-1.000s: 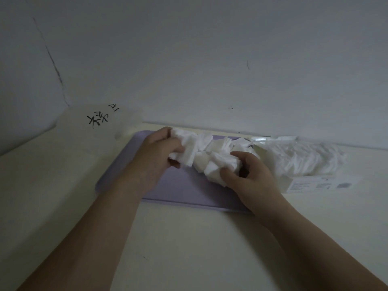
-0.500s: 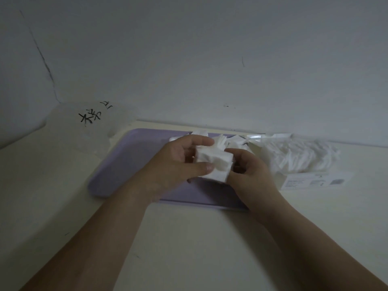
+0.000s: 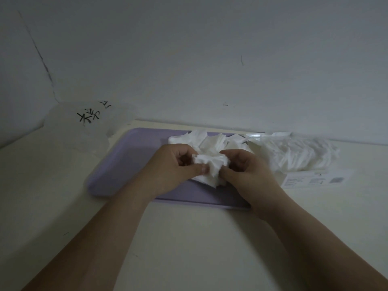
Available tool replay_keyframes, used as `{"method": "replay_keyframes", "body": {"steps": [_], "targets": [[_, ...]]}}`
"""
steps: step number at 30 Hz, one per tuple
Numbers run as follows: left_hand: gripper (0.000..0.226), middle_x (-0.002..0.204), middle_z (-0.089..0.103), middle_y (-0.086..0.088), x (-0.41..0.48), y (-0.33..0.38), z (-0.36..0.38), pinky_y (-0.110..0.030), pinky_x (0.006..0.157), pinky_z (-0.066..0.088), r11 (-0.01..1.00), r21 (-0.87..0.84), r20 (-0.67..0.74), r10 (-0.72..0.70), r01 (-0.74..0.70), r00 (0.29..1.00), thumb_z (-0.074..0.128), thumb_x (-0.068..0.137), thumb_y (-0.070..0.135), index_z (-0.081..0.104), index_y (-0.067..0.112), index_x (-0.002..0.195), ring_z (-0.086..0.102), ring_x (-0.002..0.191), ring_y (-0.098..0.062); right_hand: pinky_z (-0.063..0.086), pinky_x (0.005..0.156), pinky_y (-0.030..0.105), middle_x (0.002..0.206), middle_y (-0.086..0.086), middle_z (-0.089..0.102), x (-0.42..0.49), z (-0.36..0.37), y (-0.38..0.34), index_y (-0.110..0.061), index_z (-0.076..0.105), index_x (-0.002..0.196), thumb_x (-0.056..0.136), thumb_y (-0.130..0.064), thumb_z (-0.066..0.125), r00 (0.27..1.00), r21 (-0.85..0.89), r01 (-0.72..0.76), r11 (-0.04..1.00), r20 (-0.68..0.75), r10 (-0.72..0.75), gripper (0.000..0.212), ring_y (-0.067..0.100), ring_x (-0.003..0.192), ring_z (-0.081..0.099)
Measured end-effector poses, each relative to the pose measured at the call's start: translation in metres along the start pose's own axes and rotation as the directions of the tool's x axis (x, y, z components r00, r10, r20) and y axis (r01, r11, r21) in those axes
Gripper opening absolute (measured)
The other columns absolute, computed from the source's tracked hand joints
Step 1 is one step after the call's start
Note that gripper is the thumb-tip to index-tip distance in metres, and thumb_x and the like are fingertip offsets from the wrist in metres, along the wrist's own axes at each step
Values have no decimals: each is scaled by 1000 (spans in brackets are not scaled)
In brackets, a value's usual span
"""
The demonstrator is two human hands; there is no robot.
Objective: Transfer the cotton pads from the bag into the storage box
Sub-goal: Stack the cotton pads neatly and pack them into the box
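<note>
The translucent container at far left, probably the storage box, shows no pads inside. Over the purple tray, the left hand and right hand clamp their fingers on a bunch of cotton pads. Loose pads lie behind it, and the bag at right looks mostly full.

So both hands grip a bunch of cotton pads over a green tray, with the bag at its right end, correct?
Not quite. The head view shows the tray is purple, not green. The left hand and right hand do grip the bunch of cotton pads over it, and the bag is at its right end.
</note>
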State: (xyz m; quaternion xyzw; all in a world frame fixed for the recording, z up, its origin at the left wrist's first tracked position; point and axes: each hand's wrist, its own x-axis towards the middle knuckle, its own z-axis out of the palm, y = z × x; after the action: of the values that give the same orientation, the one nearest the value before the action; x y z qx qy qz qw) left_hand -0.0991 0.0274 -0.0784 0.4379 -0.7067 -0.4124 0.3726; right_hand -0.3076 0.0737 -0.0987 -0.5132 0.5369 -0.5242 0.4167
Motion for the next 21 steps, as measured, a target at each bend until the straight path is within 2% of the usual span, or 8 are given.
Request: {"method": "replay_keyframes", "body": {"steps": [4,6,8,11,14,17,19,21], "targets": [[24,66,56,-7,2,-4,2,-31,65,39,1000,-31,-35,-4,3,999,91,79,21,71,8,83,47,64,-16,59,94,36,116,2,79,1,-1,-3,-17,65,133,79,-23,87,986,25,-60,998,159,55,59,20,109,75],[16,72,70,-6,1,-1,5,-36,71,50,999,-48,-26,-12,11,1000,88,81,18,73,16,86,60,67,-16,61,90,34,116,0,78,-1,-1,-2,-20,62,137,70,-32,95,992,-69,-29,997,119,37,76,16,105,75],[11,84,78,0,3,0,9,-34,77,55,999,-53,-58,-7,4,998,82,86,18,74,22,94,69,74,-15,62,89,35,113,-3,77,-2,2,-3,-21,63,134,73,-29,94,1000,-150,19,988,-7,-20,68,12,101,75],[27,114,73,6,10,-11,2,-31,94,53,934,346,-176,154,-85,972,65,84,24,74,24,109,68,108,-15,60,95,37,114,-10,73,-3,3,-5,-25,64,132,75,-32,88,987,-214,57,975,-137,-88,63,7,103,71],[38,131,69,-1,7,-16,0,-40,103,52,817,568,-21,140,-104,990,53,90,24,73,14,121,63,122,-26,58,95,33,115,-13,70,-5,3,-10,-23,60,134,83,-20,84,976,-180,51,982,-200,-88,57,4,103,68],[36,95,72,4,4,-15,5,-41,79,55,769,630,10,134,-110,991,43,93,39,72,18,92,67,97,-28,58,95,37,113,-12,69,-6,5,-11,-24,60,132,83,-16,82,970,-146,44,988,-229,-78,55,5,101,68],[37,72,61,3,5,-15,5,-37,65,49,800,596,-46,116,-66,992,53,97,44,63,17,72,62,75,-22,59,94,39,111,-11,69,-6,7,-11,-26,60,130,84,-16,81,967,-113,30,993,-248,-58,52,7,97,68],[29,71,64,3,6,-14,4,-34,64,48,832,555,-81,89,-29,993,71,92,40,65,21,71,61,69,-15,60,92,38,111,-9,70,-5,6,-12,-26,62,128,84,-15,81,966,-91,29,995,-252,-51,49,8,95,68]]}}
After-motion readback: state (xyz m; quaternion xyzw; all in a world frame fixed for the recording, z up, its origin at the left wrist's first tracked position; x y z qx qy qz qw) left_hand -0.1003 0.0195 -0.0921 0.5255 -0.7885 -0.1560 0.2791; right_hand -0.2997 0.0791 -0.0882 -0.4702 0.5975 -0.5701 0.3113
